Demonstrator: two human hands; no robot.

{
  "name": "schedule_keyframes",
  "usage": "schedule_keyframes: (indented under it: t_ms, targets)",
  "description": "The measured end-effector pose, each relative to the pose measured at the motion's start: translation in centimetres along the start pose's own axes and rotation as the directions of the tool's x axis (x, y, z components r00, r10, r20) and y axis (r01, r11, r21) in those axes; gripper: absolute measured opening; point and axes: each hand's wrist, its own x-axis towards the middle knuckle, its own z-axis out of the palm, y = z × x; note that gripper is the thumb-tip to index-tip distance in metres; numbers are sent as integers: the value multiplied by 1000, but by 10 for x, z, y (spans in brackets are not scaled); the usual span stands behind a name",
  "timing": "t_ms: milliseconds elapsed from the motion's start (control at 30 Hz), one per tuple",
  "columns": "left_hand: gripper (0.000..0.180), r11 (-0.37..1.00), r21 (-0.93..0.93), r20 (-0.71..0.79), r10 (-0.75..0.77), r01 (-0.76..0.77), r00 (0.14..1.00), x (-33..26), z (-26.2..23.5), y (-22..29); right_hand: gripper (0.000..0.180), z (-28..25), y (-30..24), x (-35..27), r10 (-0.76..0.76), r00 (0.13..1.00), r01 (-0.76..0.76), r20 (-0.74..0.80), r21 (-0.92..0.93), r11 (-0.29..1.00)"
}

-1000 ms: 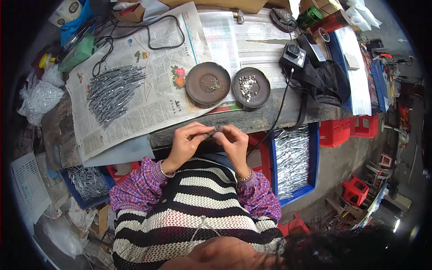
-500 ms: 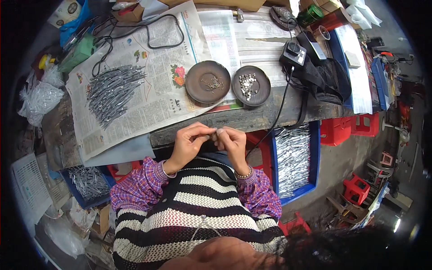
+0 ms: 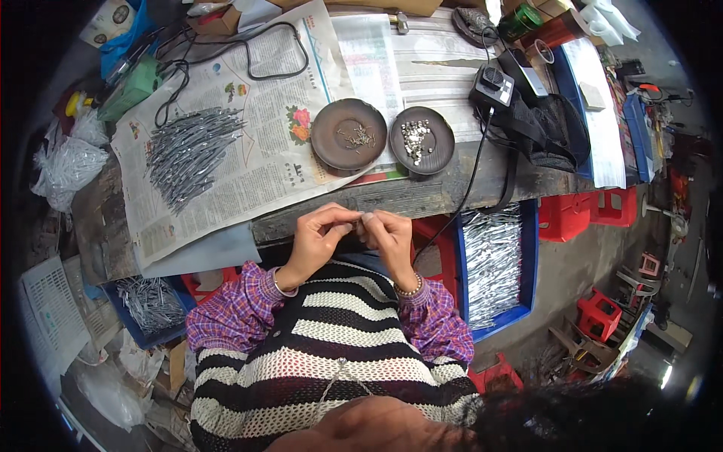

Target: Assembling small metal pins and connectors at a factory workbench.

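Observation:
My left hand (image 3: 318, 239) and my right hand (image 3: 387, 236) meet in front of my chest, just off the table's near edge. The fingertips of both are pinched together on something too small and hidden to make out. Beyond them stand two round dark dishes. The left dish (image 3: 325, 135) holds small thin pins or screws; the right dish (image 3: 440, 154) holds small shiny metal pieces. A pile of slim grey metal parts (image 3: 194, 157) lies on the newspaper (image 3: 263, 162) at the left.
A blue bin (image 3: 530, 264) full of silvery slim parts stands right of my lap, another blue bin (image 3: 134, 325) at the left. A small black device (image 3: 492, 88) trails a cable over the table edge. A hammer (image 3: 401, 24) lies at the back; red stools (image 3: 566, 217) stand at the right.
Both hands stay pinched together in nearly the same place. The view has shifted very slightly; nothing else has visibly moved.

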Motion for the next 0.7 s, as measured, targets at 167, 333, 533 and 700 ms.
schedule_keyframes:
  t_ms: [167, 333, 533, 700]
  targets:
    - [22, 1000, 17, -15, 23, -22, 1000, 3, 0, 4, 26, -5, 9, 3, 207, 977, -212, 47, 251, 944]
    - [21, 996, 62, 7, 66, -67, 998, 4, 1, 2, 7, 1, 2, 0, -390, 909, 316, -145, -369, 874]
    - [20, 998, 35, 6, 43, -43, 999, 1, -2, 3, 24, 3, -2, 3, -26, 999, 26, -21, 13, 1000]
    - [19, 996, 65, 8, 61, -61, 998, -1, -5, 6, 26, 0, 0, 1, 126, 989, -138, 81, 152, 979]
